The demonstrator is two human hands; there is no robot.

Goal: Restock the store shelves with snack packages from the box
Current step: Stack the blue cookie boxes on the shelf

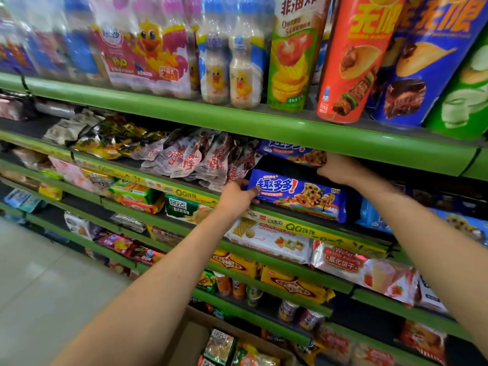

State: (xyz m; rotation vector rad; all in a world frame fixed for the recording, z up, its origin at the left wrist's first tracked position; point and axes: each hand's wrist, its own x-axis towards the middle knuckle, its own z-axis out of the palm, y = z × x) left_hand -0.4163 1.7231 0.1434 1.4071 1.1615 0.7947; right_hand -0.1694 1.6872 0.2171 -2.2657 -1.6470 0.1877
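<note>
Nearest you, at six o'clock, sits the box [190, 339] with snack packs inside. Your left hand [236, 198] pinches the left end of the blue pack [298, 195] lying on the shelf [303, 228] at about one o'clock. Your right hand [336, 167] curls on the upper pack [293, 151] just above; how firmly, you cannot tell. Expect both packs light, crinkly and slick, the cookies inside brittle, so hold the ends and don't squeeze the middle. The shelf lip is green with a yellow strip; pale floor [39, 273] lies at eight o'clock
</note>
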